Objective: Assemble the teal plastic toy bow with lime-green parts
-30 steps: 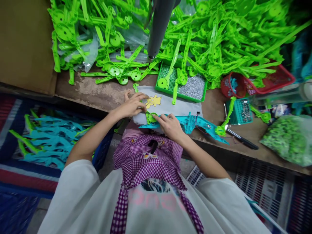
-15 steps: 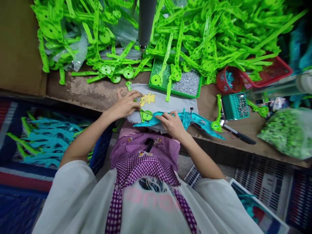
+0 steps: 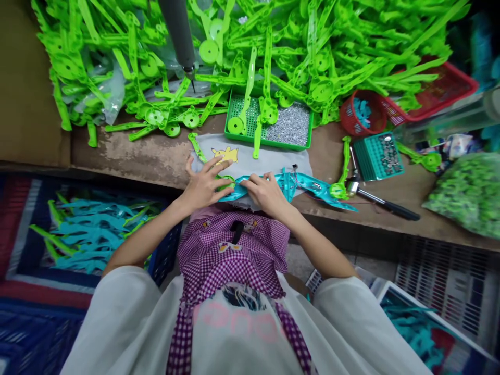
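A long blue plastic part [image 3: 287, 183] with thin wires lies across the front of a grey cloth [image 3: 250, 156] that bears a yellow cartoon figure. Beneath my left hand [image 3: 205, 182] is a green plastic part [image 3: 198, 148] with a round end, which overlaps the blue part's left end. The fingers of my left hand are spread over these parts. My right hand [image 3: 266, 191] is closed on the blue part near its left end, thumb and fingers pinching its edge.
A green basket [image 3: 269, 140] of small metal pieces stands behind the cloth, before a heap of green parts [image 3: 324, 57]. A power screwdriver [image 3: 179, 36] hangs at upper left. Right are a red basket [image 3: 347, 122], a teal tray [image 3: 369, 161], a hammer [image 3: 386, 204] and a bag [image 3: 469, 195].
The fingers of my left hand have spread and lowered over the round end of the green part. My right hand keeps its grip. The whole view has shifted slightly.
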A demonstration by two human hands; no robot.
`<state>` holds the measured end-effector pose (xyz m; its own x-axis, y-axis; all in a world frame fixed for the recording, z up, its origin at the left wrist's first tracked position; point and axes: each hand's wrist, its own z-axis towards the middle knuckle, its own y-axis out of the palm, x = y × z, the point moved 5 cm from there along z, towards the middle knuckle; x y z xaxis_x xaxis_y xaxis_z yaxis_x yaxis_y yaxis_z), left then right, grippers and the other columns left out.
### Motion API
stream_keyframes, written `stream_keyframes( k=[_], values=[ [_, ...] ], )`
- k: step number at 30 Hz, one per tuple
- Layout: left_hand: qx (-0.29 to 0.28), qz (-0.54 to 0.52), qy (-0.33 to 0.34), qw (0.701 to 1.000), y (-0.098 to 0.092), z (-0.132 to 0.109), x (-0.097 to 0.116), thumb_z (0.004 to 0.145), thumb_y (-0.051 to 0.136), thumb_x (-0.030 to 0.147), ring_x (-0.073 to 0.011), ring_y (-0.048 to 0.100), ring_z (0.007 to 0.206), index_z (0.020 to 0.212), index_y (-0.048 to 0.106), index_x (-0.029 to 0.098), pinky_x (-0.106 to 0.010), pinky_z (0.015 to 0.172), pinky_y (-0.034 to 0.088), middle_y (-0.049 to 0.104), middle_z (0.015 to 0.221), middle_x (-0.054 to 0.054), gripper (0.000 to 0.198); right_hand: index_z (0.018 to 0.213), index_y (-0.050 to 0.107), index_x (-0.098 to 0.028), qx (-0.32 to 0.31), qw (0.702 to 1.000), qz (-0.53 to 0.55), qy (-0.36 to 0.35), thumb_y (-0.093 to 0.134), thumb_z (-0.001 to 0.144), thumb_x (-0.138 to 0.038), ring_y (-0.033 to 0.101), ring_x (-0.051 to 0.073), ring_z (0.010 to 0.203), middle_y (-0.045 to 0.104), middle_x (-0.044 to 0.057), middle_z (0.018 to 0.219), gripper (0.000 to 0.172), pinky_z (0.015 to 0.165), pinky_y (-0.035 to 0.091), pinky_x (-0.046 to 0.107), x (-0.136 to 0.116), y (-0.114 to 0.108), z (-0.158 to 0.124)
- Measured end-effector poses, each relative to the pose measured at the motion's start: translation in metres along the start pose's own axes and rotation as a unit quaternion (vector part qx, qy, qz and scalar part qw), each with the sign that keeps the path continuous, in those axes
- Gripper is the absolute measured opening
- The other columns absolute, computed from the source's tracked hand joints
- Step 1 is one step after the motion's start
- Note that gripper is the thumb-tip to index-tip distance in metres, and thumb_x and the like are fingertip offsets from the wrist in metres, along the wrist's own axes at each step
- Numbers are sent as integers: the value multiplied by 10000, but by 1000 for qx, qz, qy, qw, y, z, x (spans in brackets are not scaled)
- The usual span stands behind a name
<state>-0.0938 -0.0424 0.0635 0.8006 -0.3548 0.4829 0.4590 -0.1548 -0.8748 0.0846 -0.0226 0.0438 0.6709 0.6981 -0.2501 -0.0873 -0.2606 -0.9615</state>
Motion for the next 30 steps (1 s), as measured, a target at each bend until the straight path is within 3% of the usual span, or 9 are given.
stream_keyframes(
  k=[7,14,20,30],
  values=[
    [-25,3,12,1000,10,1,-1,987,531,308,-331,390,1466,990,723,321,-711,1166,50,525,1537,-50,192,1089,657,-204,31,997,58,50,371,1052,-252,544,186,782,695,60,982,293,868,262,363,15,-3,-5],
    [-35,14,25,999,19,6,4,926,613,227,-334,373,1471,1215,691,400,-687,1177,63,475,1578,-20,346,1088,670,-213,23,997,53,47,381,1051,-259,527,178,765,695,52,953,295,853,238,368,16,-2,-3],
    [-37,29,68,997,27,7,1,910,627,210,-329,380,1472,1173,721,374,-694,1184,48,482,1574,-25,324,1050,666,-209,30,993,82,85,396,1047,-269,562,188,780,729,62,1029,277,844,238,381,19,-3,3],
    [-27,30,93,995,18,11,10,908,624,172,-343,402,1469,1224,703,416,-716,1201,30,528,1535,-15,408,817,649,-187,48,972,113,200,492,958,-273,598,206,786,761,59,876,228,842,206,394,24,-3,9]
  ],
)
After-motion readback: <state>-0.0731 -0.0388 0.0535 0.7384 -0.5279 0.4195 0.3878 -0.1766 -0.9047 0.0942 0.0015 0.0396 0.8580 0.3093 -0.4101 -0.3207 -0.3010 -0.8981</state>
